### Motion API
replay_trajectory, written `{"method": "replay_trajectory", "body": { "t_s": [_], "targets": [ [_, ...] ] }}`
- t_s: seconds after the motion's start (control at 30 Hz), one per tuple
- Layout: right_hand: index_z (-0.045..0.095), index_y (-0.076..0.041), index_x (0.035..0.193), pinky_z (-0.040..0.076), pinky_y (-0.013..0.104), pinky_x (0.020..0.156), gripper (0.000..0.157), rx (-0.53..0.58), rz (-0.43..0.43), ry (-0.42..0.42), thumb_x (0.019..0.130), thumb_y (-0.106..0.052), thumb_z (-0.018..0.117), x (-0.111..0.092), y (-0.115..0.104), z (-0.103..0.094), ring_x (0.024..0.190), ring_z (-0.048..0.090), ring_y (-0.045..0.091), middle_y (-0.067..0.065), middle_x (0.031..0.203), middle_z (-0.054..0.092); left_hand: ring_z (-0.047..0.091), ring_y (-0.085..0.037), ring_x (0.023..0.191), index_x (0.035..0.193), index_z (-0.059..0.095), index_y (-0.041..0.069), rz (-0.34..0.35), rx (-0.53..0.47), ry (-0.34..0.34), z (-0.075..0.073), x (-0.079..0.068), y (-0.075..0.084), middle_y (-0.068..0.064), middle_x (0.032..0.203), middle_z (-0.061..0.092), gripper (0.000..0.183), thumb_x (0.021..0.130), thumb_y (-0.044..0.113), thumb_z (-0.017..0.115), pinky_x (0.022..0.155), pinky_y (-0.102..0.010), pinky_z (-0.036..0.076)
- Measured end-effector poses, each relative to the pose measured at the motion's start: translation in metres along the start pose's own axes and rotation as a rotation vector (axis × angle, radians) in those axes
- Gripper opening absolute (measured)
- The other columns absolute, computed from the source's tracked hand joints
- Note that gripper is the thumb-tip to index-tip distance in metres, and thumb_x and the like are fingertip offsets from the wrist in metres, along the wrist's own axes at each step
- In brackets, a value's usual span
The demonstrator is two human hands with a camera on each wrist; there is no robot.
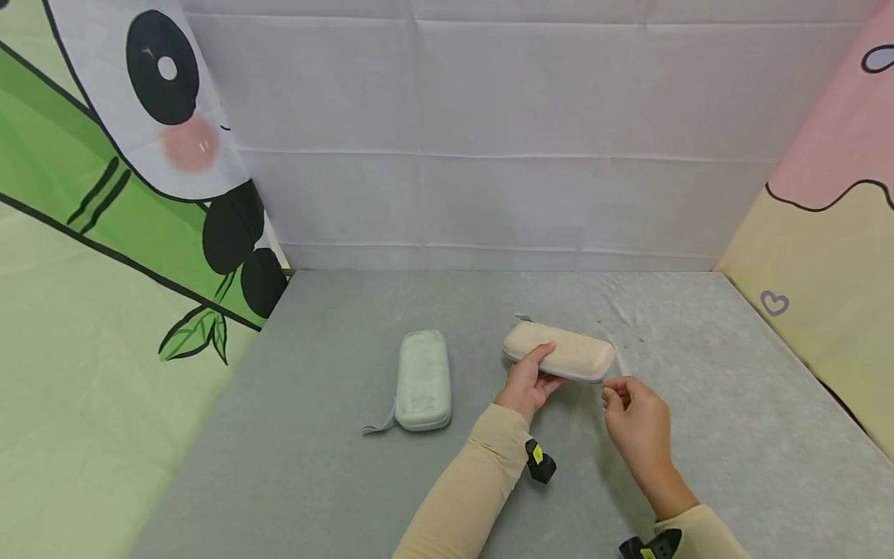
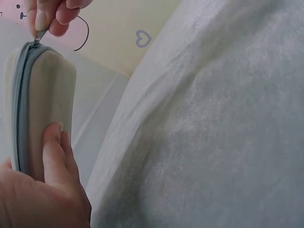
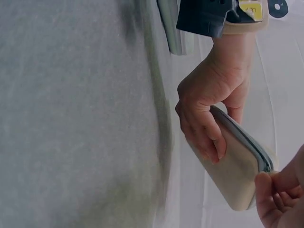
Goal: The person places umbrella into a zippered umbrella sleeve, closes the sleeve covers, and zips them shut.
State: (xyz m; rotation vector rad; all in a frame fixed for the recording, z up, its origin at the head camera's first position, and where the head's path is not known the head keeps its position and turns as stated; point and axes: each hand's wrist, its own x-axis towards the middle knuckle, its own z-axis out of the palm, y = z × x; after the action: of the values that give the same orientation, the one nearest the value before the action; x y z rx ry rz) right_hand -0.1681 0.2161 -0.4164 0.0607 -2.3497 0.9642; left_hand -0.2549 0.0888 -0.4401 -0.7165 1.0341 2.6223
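My left hand [image 1: 529, 382] grips a beige zippered case [image 1: 564, 351] near its left end, thumb on top and fingers beneath. The case is raised over the table, its grey zipper [image 2: 23, 104] running along the side and looking closed. At the case's right end my right hand [image 1: 639, 423] pinches the small zipper pull [image 2: 40, 35] between thumb and forefinger. In the right wrist view the same pinch shows at the zipper's corner, beside the fabric edge. A pale green case [image 1: 424, 380] of like shape lies to the left on the table, its strap [image 1: 379, 427] trailing to the lower left.
A grey cloth [image 1: 314, 481] covers the table, with wrinkles at the right. Behind it hangs a white creased sheet [image 1: 489, 140]. Printed cartoon panels stand at the left [image 1: 84, 373] and right [image 1: 803, 256]. Black wrist cameras [image 1: 540, 462] sit on both sleeves.
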Motion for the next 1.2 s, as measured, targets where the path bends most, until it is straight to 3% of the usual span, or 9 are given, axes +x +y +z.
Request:
{"method": "replay_trajectory", "body": {
  "t_s": [0.23,0.5,0.7,0.97,1.07,1.2],
  "targets": [
    [0.064,-0.002,0.072,0.039,0.015,0.045,0.013,0.019,-0.017,-0.023,0.075,0.010,0.063,-0.005,-0.007,-0.002,0.052,0.054,0.007,0.000,0.060,0.061,0.061,-0.030,0.097,0.114,0.050,-0.006,-0.020,0.020,-0.011,-0.004,-0.001,-0.001,-0.019,0.097,0.062,0.045,0.079,0.013,0.072,0.085,-0.044,0.046],
    [0.063,-0.002,0.071,0.039,0.019,0.044,0.012,0.021,-0.021,-0.006,0.077,0.009,0.063,-0.012,-0.011,0.001,0.051,0.053,0.009,0.001,0.060,0.060,0.058,-0.033,0.101,0.116,0.048,-0.006,-0.039,-0.013,-0.021,-0.005,-0.008,-0.003,-0.022,0.101,0.059,0.047,0.079,0.010,0.072,0.086,-0.045,0.045],
    [0.064,0.000,0.076,0.040,0.025,0.047,0.009,-0.033,0.032,-0.030,0.080,0.007,0.061,-0.016,-0.007,-0.003,0.054,0.053,0.014,0.002,0.063,0.059,0.055,-0.033,0.104,0.120,0.044,-0.006,-0.044,0.031,-0.037,-0.012,-0.011,0.007,-0.021,0.104,0.054,0.055,0.074,0.009,0.072,0.090,-0.045,0.043],
    [0.064,0.002,0.078,0.040,0.030,0.049,0.006,-0.066,0.002,0.013,0.081,0.006,0.061,-0.011,-0.007,-0.010,0.054,0.053,0.017,0.005,0.065,0.061,0.051,-0.026,0.102,0.127,0.040,-0.004,-0.067,0.027,-0.070,-0.033,-0.004,0.026,-0.018,0.112,0.051,0.064,0.075,0.020,0.069,0.092,-0.039,0.042],
    [0.064,0.003,0.079,0.040,0.031,0.050,0.006,-0.081,0.018,0.008,0.081,0.006,0.060,-0.010,-0.008,-0.015,0.055,0.054,0.019,0.007,0.066,0.061,0.051,-0.027,0.106,0.130,0.040,-0.002,-0.068,0.102,-0.112,-0.042,0.000,0.035,-0.018,0.116,0.050,0.064,0.076,0.017,0.067,0.094,-0.042,0.040],
    [0.064,0.004,0.080,0.041,0.034,0.050,0.005,-0.098,0.003,0.026,0.082,0.006,0.060,-0.009,-0.006,-0.022,0.056,0.055,0.023,0.010,0.067,0.061,0.052,-0.028,0.103,0.128,0.044,0.002,-0.096,0.319,-0.241,-0.053,0.000,0.046,-0.016,0.114,0.050,0.056,0.077,0.012,0.063,0.087,-0.042,0.044]
  ]
}}
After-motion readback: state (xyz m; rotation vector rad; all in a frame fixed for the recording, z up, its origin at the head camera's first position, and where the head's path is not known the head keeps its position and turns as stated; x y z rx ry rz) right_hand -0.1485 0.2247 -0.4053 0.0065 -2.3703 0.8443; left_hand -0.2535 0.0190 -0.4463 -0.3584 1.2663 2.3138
